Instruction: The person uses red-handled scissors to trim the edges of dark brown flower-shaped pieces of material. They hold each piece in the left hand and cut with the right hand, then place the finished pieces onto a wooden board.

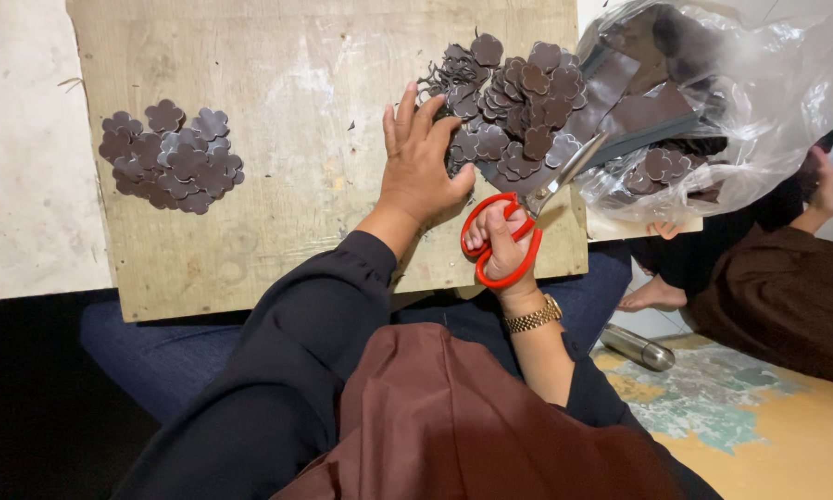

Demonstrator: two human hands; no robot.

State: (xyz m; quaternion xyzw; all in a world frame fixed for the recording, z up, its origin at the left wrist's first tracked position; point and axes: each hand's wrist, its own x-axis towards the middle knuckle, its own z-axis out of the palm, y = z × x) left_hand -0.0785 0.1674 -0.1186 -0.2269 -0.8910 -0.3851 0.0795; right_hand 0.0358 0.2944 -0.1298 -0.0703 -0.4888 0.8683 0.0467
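A wooden board point(277, 185) lies across the lap. At its right edge sits a clear plastic bag point(768, 102); beside it, a heap of dark flower-shaped cutouts point(513, 102). The left hand point(421, 162) rests there, fingers spread. The right hand point(507, 250) grips red-handled scissors point(513, 227), fingers through the loops.

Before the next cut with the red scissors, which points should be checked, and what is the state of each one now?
1. Right hand grips the red scissors with fingers through the handles: ok.
2. Blades point away from the body, toward the dark strip: ok.
3. Left hand presses the uncut flower pieces, apart from the blades: ok.
4. Wooden board rests flat on the lap: ok.
5. Finished flower pile lies away from the cutting: ok.
6. Blade sharpness: cannot tell.
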